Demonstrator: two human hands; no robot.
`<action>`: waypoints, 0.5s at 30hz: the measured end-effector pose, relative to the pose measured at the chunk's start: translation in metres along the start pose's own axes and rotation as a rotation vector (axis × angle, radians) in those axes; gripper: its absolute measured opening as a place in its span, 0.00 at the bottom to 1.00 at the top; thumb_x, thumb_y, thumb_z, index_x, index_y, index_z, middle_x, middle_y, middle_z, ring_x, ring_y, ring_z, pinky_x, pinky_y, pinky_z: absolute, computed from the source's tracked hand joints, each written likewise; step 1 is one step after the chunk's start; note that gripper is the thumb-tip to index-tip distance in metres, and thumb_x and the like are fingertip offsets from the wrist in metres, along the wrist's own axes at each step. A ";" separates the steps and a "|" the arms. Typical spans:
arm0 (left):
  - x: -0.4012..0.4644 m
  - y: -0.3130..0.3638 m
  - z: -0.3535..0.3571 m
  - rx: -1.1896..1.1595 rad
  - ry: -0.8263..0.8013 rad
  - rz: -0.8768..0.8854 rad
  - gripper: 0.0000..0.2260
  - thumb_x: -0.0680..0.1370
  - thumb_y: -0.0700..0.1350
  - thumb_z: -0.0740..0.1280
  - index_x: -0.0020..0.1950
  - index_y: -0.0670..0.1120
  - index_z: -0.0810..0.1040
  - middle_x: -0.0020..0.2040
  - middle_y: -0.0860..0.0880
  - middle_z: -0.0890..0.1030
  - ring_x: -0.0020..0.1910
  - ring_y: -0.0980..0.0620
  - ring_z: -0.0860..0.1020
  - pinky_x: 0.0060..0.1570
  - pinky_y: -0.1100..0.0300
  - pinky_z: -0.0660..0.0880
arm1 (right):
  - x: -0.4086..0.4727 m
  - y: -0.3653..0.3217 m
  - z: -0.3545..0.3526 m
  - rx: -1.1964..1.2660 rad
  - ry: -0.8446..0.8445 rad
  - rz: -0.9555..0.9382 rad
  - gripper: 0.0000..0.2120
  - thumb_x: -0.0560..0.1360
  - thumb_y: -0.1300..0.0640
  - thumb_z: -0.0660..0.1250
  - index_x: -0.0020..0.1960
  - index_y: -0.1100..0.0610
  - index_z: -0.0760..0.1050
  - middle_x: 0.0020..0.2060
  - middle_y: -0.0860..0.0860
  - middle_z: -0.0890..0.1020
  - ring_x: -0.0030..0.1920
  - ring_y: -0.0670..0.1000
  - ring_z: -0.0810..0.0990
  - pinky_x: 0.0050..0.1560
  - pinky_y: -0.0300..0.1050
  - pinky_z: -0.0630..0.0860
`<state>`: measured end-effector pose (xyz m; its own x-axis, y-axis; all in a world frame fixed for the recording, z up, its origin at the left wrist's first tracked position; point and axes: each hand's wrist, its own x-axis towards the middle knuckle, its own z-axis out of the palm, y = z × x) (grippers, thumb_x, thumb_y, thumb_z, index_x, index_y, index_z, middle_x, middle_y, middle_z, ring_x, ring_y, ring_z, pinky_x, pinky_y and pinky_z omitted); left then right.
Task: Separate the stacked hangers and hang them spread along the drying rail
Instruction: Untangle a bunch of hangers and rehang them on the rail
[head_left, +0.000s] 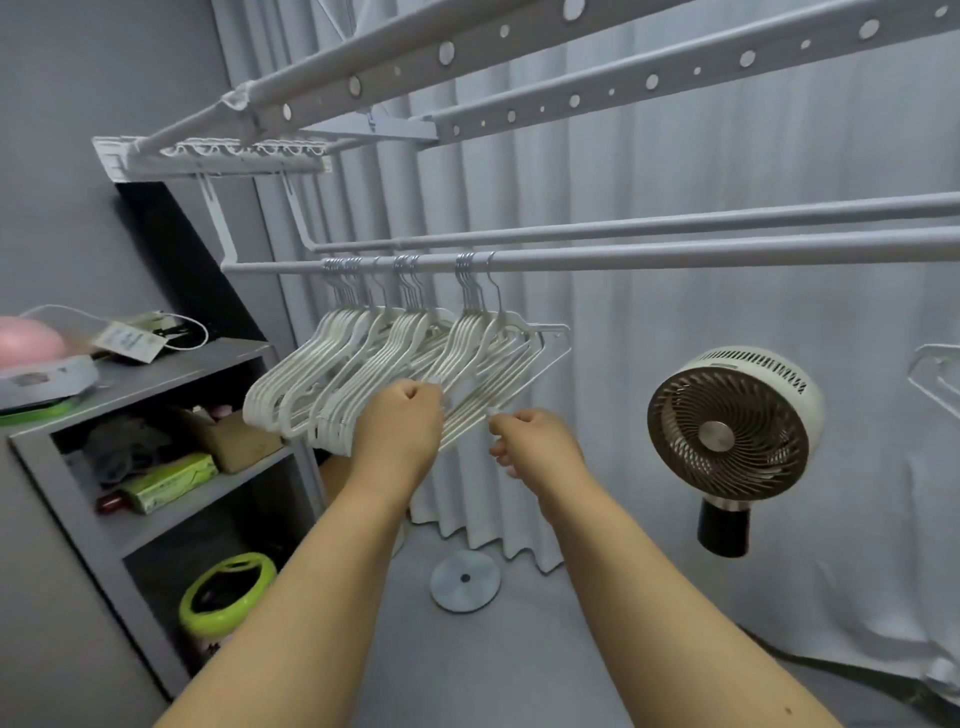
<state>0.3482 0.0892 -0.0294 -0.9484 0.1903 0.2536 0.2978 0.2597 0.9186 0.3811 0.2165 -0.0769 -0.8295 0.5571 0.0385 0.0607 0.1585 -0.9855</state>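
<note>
The white hangers (395, 364) all hang bunched at one end of the drying rail (649, 257), straight above and just beyond my two hands, with the long run of bare rail stretching away past my right hand. My left hand (400, 426) is curled tight on the lower bars of the middle clump. My right hand (535, 441) has its grip pinched on the bottom bar of the outermost hanger (540, 353), the one nearest the free rail.

To do this step well, I'd hold the clump steady with the left so the neighbours don't follow, and draw only that one bar away with the right. The bars lie nested close, so I judge the pinch must take a single bar; two caught together would drag a pair along. The hooks (470, 270) above my hands sit packed against each other on the rail, so pulling from the bottom alone would likely tilt the hanger and snag its hook. Better to ease it sideways until the hook slides, then let go well clear of the clump.
</note>
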 end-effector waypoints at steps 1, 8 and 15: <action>0.007 -0.004 -0.006 0.002 0.000 -0.001 0.12 0.76 0.51 0.61 0.41 0.44 0.76 0.37 0.44 0.77 0.39 0.46 0.76 0.49 0.40 0.78 | 0.006 -0.001 0.012 0.025 0.006 0.008 0.15 0.67 0.43 0.64 0.39 0.55 0.74 0.33 0.54 0.75 0.36 0.53 0.73 0.40 0.48 0.69; 0.046 -0.021 -0.038 0.019 -0.110 0.038 0.12 0.71 0.53 0.61 0.42 0.45 0.76 0.37 0.44 0.77 0.37 0.47 0.75 0.50 0.39 0.77 | 0.048 -0.019 0.079 0.118 0.142 0.110 0.13 0.69 0.45 0.67 0.38 0.55 0.74 0.36 0.56 0.80 0.39 0.57 0.80 0.44 0.51 0.78; 0.061 -0.029 -0.052 0.042 -0.224 0.097 0.16 0.67 0.52 0.60 0.43 0.41 0.78 0.38 0.43 0.79 0.38 0.45 0.77 0.51 0.39 0.77 | 0.061 -0.020 0.098 0.122 0.355 0.122 0.06 0.65 0.57 0.66 0.31 0.57 0.72 0.26 0.54 0.75 0.29 0.55 0.72 0.35 0.46 0.69</action>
<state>0.2757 0.0444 -0.0253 -0.8689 0.4198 0.2623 0.3949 0.2684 0.8787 0.2748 0.1670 -0.0712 -0.5753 0.8166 -0.0462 0.0626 -0.0123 -0.9980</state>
